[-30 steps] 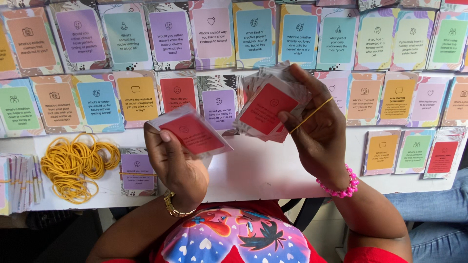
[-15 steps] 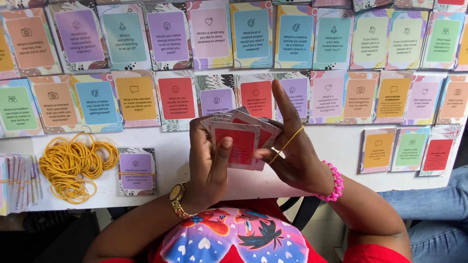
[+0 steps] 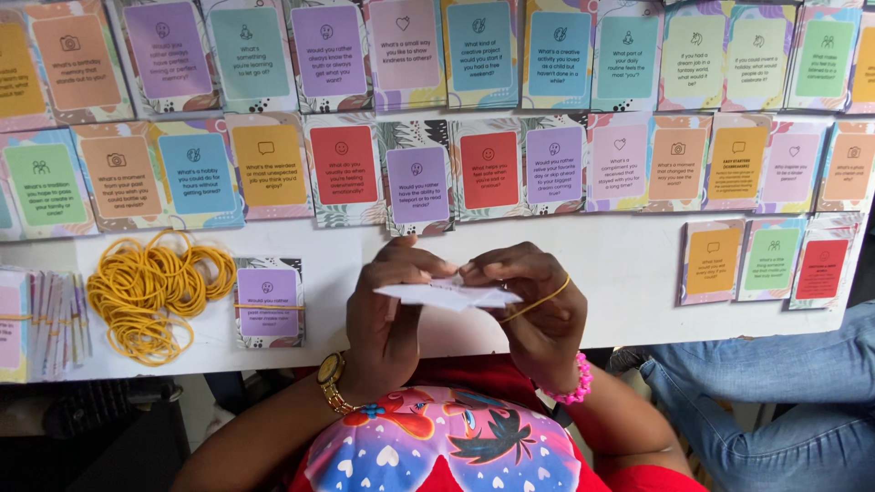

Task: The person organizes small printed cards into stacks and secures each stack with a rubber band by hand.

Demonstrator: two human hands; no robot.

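Banding step: left hand point(image 3: 387, 314) and right hand point(image 3: 538, 305) each grip closed on card stack point(image 3: 447, 293) held edge-on, yellow rubber band point(image 3: 538, 299) looped over right fingers, probably next stretched around the stack.

My one head-worn camera looks steeply down, close over the white tabletop point(image 3: 583, 264), facing its far rows of cards.

The left hand point(image 3: 387, 319) wore a gold watch point(image 3: 330, 375) at the wrist; the right hand point(image 3: 538, 314) had a pink beaded bracelet point(image 3: 574, 387) at its five o'clock. Clothing was red (a bright, multicoloured print across the front).
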